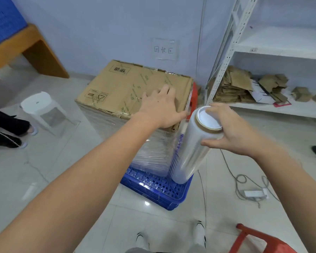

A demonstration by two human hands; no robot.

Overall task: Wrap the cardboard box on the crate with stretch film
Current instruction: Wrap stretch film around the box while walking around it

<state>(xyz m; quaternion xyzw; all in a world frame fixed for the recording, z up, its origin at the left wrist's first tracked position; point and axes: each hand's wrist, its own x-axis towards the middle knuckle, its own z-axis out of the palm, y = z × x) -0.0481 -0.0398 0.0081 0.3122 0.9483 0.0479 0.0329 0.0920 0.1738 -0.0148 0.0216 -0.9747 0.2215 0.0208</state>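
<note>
Left hand: lying flat, fingers straight, pinning the cardboard box on the blue crate.
Right hand: gripping the stretch film roll at the near corner.
Tip: keeping film taut, roll upright (sides already looking filmed).

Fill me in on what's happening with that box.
A person is wrapping a cardboard box that sits on a blue crate with stretch film. The left hand lies flat on the box's top near its front right corner, steadying it. The right hand grips the top end of the film roll, held upright against that corner. Clear film already covers the box's near side; the top is bare.
</note>
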